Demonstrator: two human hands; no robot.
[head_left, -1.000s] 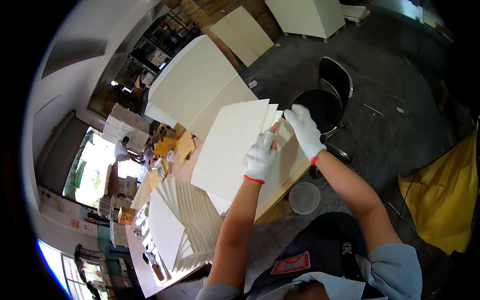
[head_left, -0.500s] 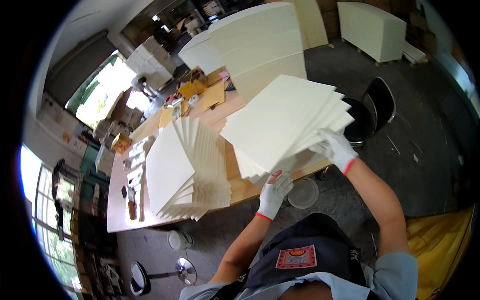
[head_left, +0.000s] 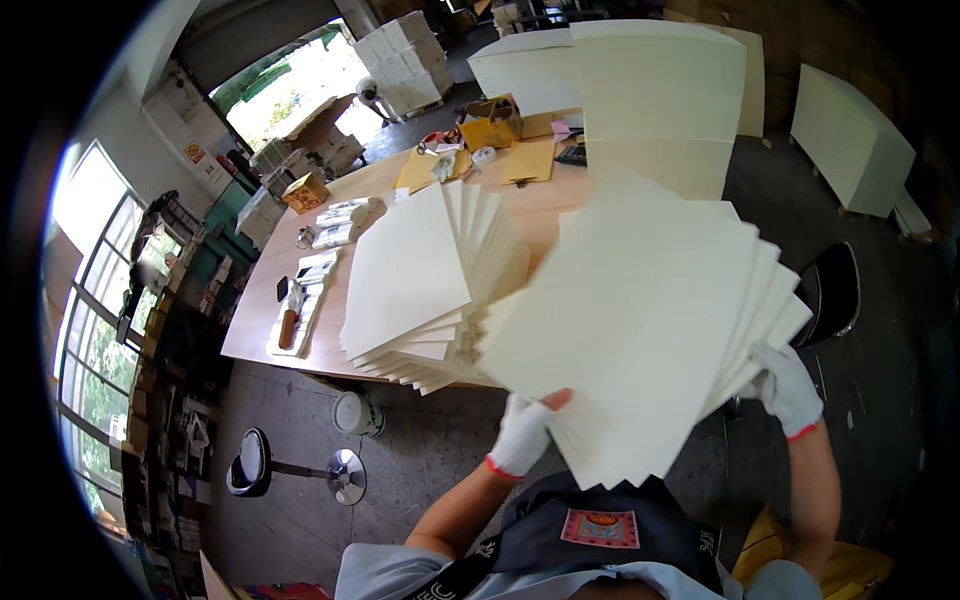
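Here's the fanned sheaf of flat, creamy-white, paper-like rectangular sheets (head_left: 640,310), held up at near right, turned cornerwise! Its plain top face shows, layers splaying stepwise along the right, corners zigzagging nearest.

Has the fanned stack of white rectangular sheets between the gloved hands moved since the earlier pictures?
Yes: against the pale wooden table, the stack has shifted toward the dark apron, reaching farther past the table's near edge.

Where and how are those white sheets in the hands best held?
Probably by left and right edges, from both sides: the white sheets are broad, flat and fanned, so a single grip might let some slip. The left hand and right hand hold them so.
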